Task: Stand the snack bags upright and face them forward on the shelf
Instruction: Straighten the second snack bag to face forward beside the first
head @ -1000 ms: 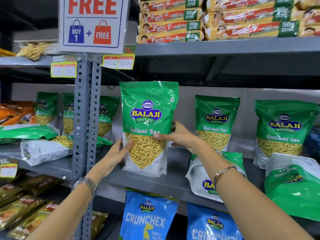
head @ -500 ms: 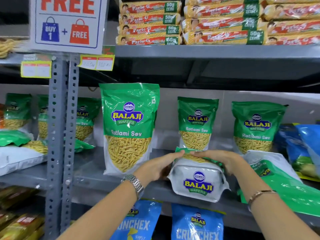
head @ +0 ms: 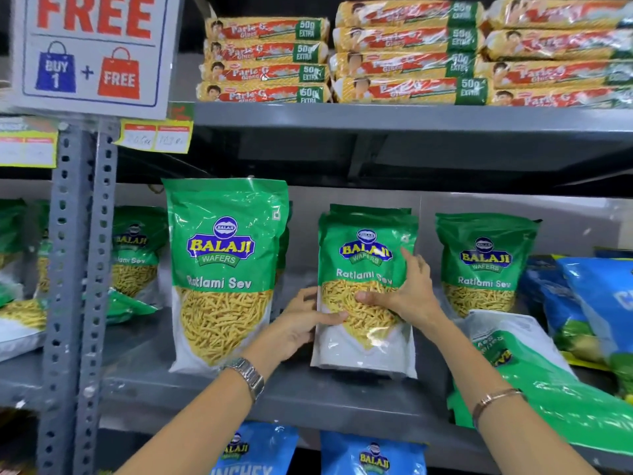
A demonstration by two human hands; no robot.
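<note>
Sev bag [head: 368,269] upright, both hands gripping, shelf [head: 308,399]

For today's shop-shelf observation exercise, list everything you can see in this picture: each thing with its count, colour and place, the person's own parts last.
Ratlami Sev bags: four upright and fully seen, green, middle shelf; more past the post at left.
Fallen bag: one, green and white, lying flat at right.
Held bag: one, green, upright, centre.
Biscuit packs: stacked, yellow-red, top shelf.
Blue bags: several, far right and on the shelf below.
Offer sign: one, white, top left.
Price tags: yellow, under the sign.
Shelf post: grey, left.
Left hand: watch on wrist, on held bag.
Right hand: bracelet on wrist, on held bag.
</note>
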